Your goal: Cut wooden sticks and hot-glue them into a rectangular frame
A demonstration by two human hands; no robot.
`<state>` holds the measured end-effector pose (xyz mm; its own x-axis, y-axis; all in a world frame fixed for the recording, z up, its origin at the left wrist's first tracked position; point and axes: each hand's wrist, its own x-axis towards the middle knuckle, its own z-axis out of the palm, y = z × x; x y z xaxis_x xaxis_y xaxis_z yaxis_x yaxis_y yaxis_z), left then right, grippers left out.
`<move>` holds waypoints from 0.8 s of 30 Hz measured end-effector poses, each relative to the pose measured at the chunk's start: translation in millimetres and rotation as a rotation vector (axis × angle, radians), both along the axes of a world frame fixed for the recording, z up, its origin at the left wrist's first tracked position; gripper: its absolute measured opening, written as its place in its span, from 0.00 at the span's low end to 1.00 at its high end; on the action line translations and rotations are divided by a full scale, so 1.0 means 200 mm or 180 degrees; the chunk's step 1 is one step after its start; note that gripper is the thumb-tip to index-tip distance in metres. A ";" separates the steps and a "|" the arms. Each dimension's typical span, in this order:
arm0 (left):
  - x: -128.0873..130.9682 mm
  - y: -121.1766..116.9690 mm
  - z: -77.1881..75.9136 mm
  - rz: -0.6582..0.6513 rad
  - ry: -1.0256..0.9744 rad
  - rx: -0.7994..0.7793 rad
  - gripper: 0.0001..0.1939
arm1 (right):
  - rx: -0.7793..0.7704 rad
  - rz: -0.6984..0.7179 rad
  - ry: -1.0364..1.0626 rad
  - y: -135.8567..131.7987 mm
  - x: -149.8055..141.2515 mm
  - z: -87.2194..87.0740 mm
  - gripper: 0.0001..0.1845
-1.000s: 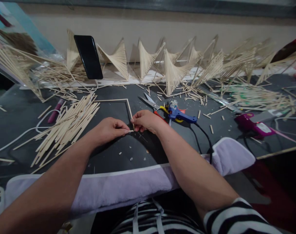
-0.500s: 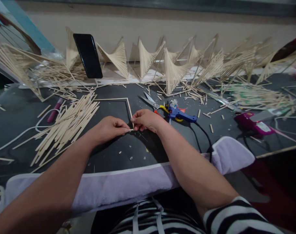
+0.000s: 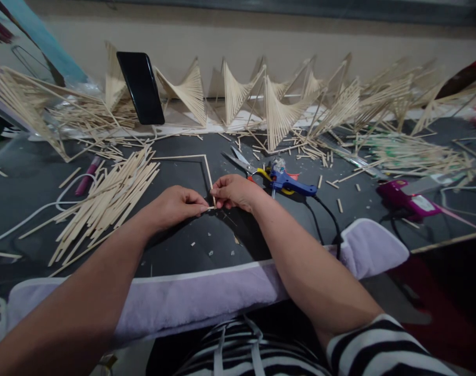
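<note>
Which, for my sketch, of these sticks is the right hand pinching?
The middle stick, running from the corner toward the person; the right hand pinches its near end. The left hand pinches the near stick; neither touches the far stick.

Left fingers [image 3: 194, 210] and right fingers [image 3: 223, 189] pinching stick frame [image 3: 208, 173], loose sticks [image 3: 107, 201], scissors [image 3: 249, 168], glue gun [image 3: 295, 185]

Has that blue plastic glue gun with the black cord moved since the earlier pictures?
No. Against the steel-bladed, yellow-and-red-handled scissors, the glue gun shows no clear shift; it lies right of the person's right hand.
</note>
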<state>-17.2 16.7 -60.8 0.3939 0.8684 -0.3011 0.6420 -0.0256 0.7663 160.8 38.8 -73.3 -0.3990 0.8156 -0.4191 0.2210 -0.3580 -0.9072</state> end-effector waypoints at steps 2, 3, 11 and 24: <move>0.00 0.00 0.00 0.0024 -0.0001 -0.0005 0.17 | 0.0007 -0.0003 0.0003 0.00 0.00 -0.01 0.08; 0.00 0.00 0.00 0.0024 0.0004 -0.0010 0.17 | 0.0007 -0.0007 0.0006 0.00 0.00 -0.01 0.08; 0.00 0.00 0.00 -0.0041 0.0066 0.0059 0.17 | -0.0024 -0.0027 -0.0005 0.00 -0.01 0.00 0.08; 0.01 0.00 0.00 -0.0022 0.0086 0.0078 0.16 | -0.0082 -0.0066 0.0027 -0.01 -0.01 0.01 0.09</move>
<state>-15.8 16.0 -60.9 0.3919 0.8729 -0.2904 0.6621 -0.0485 0.7478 158.5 37.0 -70.8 -0.3857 0.8127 -0.4367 0.2056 -0.3857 -0.8994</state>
